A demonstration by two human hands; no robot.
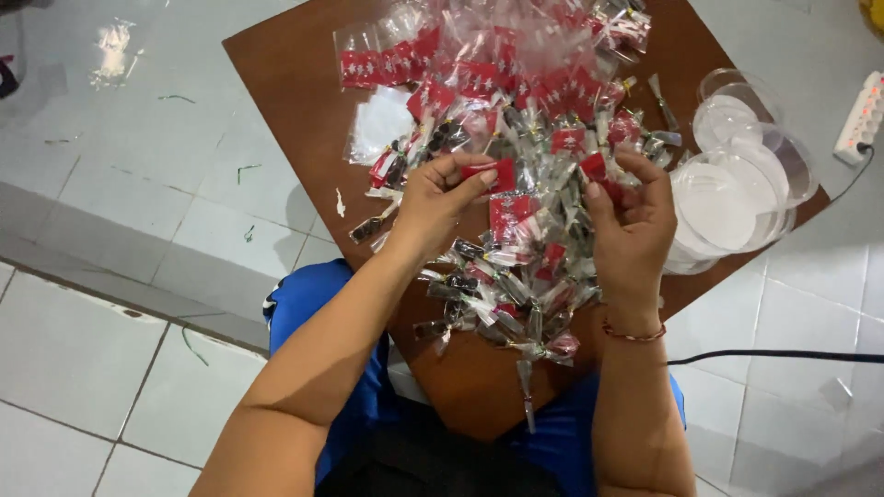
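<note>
A heap of small clear plastic packets (516,276) with red header cards and dark contents covers a brown wooden board (295,101) resting over my lap. My left hand (442,198) is shut on one packet's red card (497,173) above the heap. My right hand (635,225) pinches another red-topped packet (597,167) close beside it. Both hands hover over the middle of the pile, a few centimetres apart.
Clear round plastic containers and lids (737,184) are stacked at the board's right edge. A white power strip (861,115) lies on the tiled floor at far right, and a black cable (783,354) runs across the tiles. More red-carded bags (433,55) lie at the board's far end.
</note>
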